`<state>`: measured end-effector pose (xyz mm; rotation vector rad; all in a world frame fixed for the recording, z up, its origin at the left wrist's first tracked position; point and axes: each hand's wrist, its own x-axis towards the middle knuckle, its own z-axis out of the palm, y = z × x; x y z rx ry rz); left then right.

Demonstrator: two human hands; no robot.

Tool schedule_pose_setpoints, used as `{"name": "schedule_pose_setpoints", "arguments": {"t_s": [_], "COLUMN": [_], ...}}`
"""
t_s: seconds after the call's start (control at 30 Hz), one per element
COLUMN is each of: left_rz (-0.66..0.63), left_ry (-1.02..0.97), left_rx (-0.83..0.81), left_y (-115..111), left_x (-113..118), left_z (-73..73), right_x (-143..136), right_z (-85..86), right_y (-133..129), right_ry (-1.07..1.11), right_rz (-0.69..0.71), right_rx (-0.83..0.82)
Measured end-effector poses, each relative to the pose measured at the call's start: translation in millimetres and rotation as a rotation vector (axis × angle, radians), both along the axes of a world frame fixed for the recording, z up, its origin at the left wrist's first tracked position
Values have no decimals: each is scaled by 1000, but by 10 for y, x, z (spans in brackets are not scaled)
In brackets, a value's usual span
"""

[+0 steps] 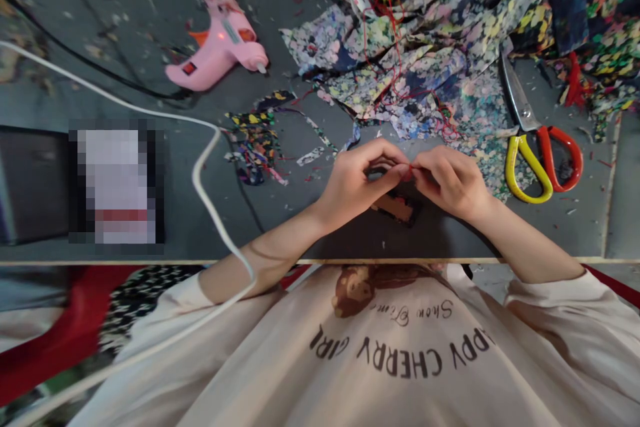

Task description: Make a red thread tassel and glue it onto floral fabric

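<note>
My left hand (363, 173) and my right hand (450, 180) meet fingertip to fingertip near the table's front edge. Both are closed in a pinch on a small bit of red thread (410, 172), mostly hidden by the fingers. Just below them lies a small brown cardboard piece (396, 207) with dark edges, partly covered by my left hand. Beyond the hands spreads a crumpled heap of floral fabric (380, 73) with red threads tangled over it. Scissors (530, 130) with one yellow and one red handle lie slightly open to the right of my right hand.
A pink glue gun (220, 47) with a lit red light lies at the upper left. A white cable (200, 167) crosses the table and passes over my left forearm. Floral scraps (255, 140) lie left of my hands. A blurred-out flat item (117, 183) rests farther left.
</note>
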<state>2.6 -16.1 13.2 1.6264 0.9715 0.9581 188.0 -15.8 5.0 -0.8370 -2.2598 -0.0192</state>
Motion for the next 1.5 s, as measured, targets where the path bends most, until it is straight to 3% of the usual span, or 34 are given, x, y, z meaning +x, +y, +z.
{"name": "schedule_pose_setpoints", "arguments": {"t_s": [0.2, 0.33, 0.6, 0.9, 1.3, 1.5], "left_rz": [-83, -105, -156, -158, -87, -74], "left_ry": [-183, -242, -219, -306, -275, -206], "left_rx": [-314, -402, -375, -522, -514, -407], "left_y": [40, 63, 85, 80, 98, 93], "left_x": [3, 18, 23, 19, 24, 20], "left_z": [1, 6, 17, 27, 20, 50], "right_x": [-2, -2, -6, -9, -2, 12], "right_z": [11, 10, 34, 18, 48, 49], "right_y": [-7, -13, -18, -28, -26, -32], "right_ry": [-25, -27, -41, 6, -60, -93], "right_rz": [-12, -12, -20, -9, -4, 13], "right_rx": [1, -8, 22, -40, 24, 28]}}
